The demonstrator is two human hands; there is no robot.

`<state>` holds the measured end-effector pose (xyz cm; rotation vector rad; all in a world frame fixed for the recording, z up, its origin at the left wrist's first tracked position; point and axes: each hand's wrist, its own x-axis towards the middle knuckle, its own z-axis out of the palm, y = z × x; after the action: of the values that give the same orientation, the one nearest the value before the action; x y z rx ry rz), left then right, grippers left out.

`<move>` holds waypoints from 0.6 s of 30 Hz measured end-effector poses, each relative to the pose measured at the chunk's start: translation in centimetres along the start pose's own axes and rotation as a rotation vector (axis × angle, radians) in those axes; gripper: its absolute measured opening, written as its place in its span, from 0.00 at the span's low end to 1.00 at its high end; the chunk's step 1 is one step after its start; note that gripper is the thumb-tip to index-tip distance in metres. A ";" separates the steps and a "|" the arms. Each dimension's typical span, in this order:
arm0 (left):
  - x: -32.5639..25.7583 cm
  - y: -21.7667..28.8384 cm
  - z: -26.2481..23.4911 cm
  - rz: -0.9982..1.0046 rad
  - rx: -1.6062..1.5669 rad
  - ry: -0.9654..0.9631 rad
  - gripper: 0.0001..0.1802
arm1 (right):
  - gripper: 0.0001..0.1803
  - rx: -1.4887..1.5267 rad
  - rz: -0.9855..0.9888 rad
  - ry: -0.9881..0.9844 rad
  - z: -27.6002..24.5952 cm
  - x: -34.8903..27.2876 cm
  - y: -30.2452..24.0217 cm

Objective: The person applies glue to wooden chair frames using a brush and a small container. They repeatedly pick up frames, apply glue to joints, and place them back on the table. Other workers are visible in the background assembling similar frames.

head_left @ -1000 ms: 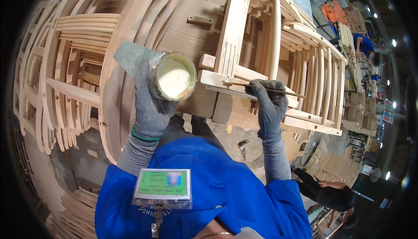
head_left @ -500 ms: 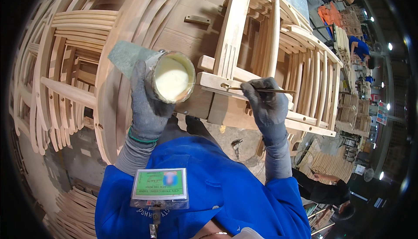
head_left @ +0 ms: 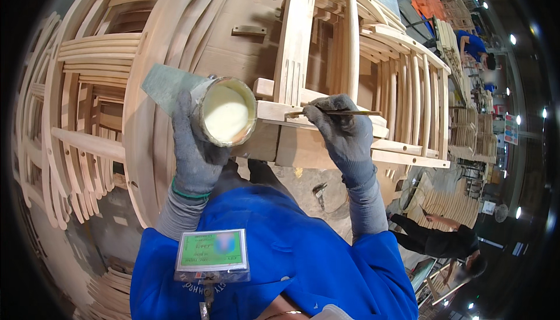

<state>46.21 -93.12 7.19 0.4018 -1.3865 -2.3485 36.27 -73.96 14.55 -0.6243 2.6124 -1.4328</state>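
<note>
- Your left hand (head_left: 201, 154) and right hand (head_left: 348, 139) wear matt grey knitted cloth, smudged darker at the fingers.
- Your pot (head_left: 251, 107) has a rough, crusted rim; its cream filling (head_left: 225, 113) looks smooth, wet and faintly glossy.
- Your stick (head_left: 356, 112) is brown and thin, its material unclear.
- The frames (head_left: 291, 52) at the cardboard's left and right edges are smooth, pale, matt wood.
- The cardboard (head_left: 224, 52) is matt, brown and creased; the block (head_left: 249, 31) toward its far edge looks wooden.
- Your smock (head_left: 332, 267) is matt blue cloth, your badge (head_left: 211, 253) glossy clear plastic.

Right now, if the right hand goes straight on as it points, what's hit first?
Probably the pale wooden rail by the tip of the thin stick the right hand holds; depth is unclear.
</note>
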 end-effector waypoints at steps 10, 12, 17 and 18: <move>0.6 2.9 2.1 -0.310 -0.584 0.037 0.30 | 0.10 0.130 0.044 0.051 -1.3 -1.2 0.4; 0.2 2.8 3.2 -0.288 -0.518 0.035 0.31 | 0.08 0.352 0.102 0.075 -2.1 -2.0 0.9; -0.4 2.8 7.8 -0.279 -0.503 0.003 0.28 | 0.08 0.518 0.175 0.172 -7.8 -5.7 1.6; -0.5 2.0 8.7 -0.260 -0.499 -0.042 0.28 | 0.08 0.557 0.195 0.203 -9.4 -6.9 1.5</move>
<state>43.28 -87.07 13.09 0.4022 -0.7499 -2.8128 39.49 -63.17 17.75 -0.1583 2.1506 -2.1107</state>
